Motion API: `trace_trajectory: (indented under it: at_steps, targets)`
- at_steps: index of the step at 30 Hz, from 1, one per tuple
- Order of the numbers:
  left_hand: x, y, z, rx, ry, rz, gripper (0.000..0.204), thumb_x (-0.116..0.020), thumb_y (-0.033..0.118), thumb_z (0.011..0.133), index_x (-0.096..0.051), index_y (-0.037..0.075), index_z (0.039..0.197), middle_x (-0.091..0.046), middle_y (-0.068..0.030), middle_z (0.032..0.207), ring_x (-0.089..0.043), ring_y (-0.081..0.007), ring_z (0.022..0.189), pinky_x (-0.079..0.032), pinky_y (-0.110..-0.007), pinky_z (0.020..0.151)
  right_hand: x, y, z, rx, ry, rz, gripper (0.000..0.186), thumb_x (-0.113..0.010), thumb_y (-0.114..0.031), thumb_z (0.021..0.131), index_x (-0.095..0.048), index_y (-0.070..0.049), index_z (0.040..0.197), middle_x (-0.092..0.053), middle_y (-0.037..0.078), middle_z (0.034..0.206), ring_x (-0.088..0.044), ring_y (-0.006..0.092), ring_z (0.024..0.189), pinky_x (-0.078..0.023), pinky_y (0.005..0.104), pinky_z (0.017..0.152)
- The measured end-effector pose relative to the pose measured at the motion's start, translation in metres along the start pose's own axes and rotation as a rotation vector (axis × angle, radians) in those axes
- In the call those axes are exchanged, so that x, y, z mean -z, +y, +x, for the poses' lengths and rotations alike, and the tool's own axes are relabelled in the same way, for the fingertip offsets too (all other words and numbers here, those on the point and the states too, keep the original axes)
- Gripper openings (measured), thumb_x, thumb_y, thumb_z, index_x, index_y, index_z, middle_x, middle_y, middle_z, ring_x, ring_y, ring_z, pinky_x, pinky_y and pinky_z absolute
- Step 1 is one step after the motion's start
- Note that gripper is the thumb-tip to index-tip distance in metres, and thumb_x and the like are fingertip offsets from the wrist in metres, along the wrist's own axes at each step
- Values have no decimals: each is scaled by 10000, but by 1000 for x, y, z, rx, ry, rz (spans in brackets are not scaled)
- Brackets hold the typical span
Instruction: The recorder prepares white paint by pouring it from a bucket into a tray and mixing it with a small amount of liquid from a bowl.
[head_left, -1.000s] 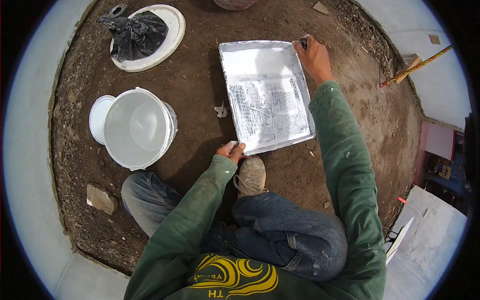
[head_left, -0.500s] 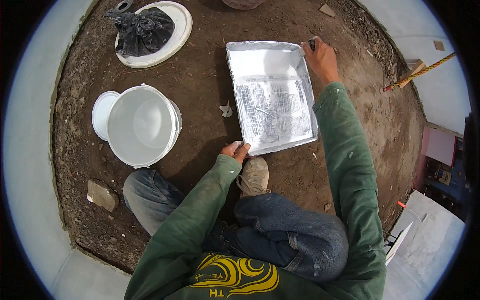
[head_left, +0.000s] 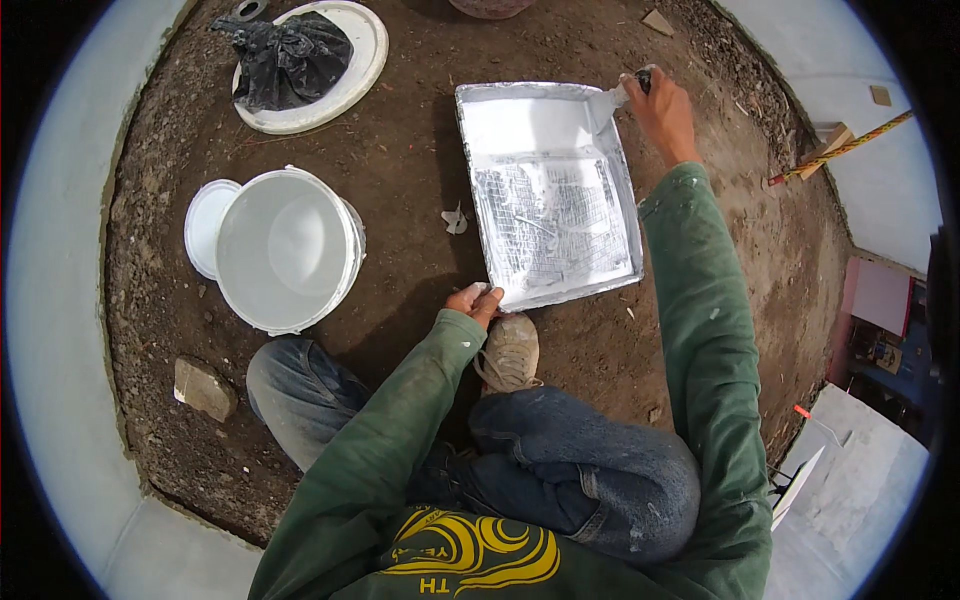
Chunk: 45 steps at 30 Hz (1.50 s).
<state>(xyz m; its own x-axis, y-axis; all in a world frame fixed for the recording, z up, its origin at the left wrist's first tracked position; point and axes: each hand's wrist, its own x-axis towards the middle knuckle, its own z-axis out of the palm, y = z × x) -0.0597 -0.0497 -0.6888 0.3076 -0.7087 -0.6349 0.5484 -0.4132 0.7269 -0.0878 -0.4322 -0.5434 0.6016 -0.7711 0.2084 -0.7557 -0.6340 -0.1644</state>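
Note:
A paint tray (head_left: 550, 225), coated in white with dark streaks on its ribbed floor, lies in front of me. My left hand (head_left: 474, 300) is closed on its near left corner, thumb over the rim. Beyond the far right corner, my right hand (head_left: 660, 110) is wrapped round the dark handle of a putty knife (head_left: 604, 106). Its whitish blade reaches into that corner of the tray. Fingers hide part of the handle.
Left of the tray stands a white bucket (head_left: 285, 250), partly over a round white lid (head_left: 203, 230). Farther off, a black plastic bag (head_left: 295, 62) rests on a bigger lid (head_left: 372, 60). A stone block (head_left: 204, 388) lies near the left wall. My shoe (head_left: 512, 352) is beside the tray.
My right hand has shifted slightly right and nearer, bringing more of the putty knife's blade into view. The tray has moved a little to the right. The left hand keeps its grip.

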Motion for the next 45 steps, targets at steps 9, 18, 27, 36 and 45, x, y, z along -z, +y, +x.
trace_trajectory:
  at_steps: [9,18,27,36,45]
  targets:
    - [-1,-2,0,-68,-22,38,323,-626,280,899,-614,-6,1049,-644,-51,888,-569,-112,765,-466,-285,683,-19,-23,-18,-21,-63,59,368,-595,-349,851,-576,12,920,-633,265,788,-613,449,805,-480,493,705]
    - [0,-8,2,-14,-4,76,335,-613,282,906,-610,-14,1064,-645,-53,892,-569,-109,764,-468,-277,675,18,-32,-10,11,-42,208,382,-584,-363,862,-584,15,917,-632,249,736,-623,436,749,-485,482,662]
    - [3,-2,1,-53,-29,68,297,-626,246,900,-614,-8,1053,-641,-36,881,-565,-101,759,-464,-270,669,-22,-13,-18,-2,-35,7,368,-583,-346,856,-585,10,948,-634,265,799,-619,441,788,-486,485,700]
    - [-1,-1,0,-33,-2,18,326,-624,249,901,-605,-36,1059,-649,-78,949,-590,-131,804,-477,-284,703,-3,-44,-16,54,-6,235,376,-594,-369,856,-590,5,882,-630,256,766,-626,424,767,-484,480,682]
    - [-1,3,-2,1,26,3,322,-612,254,909,-609,-31,1059,-644,-68,933,-583,-128,808,-472,-286,719,-12,-10,-13,-10,-13,-9,367,-588,-351,853,-590,11,913,-640,255,793,-624,434,780,-487,482,693]
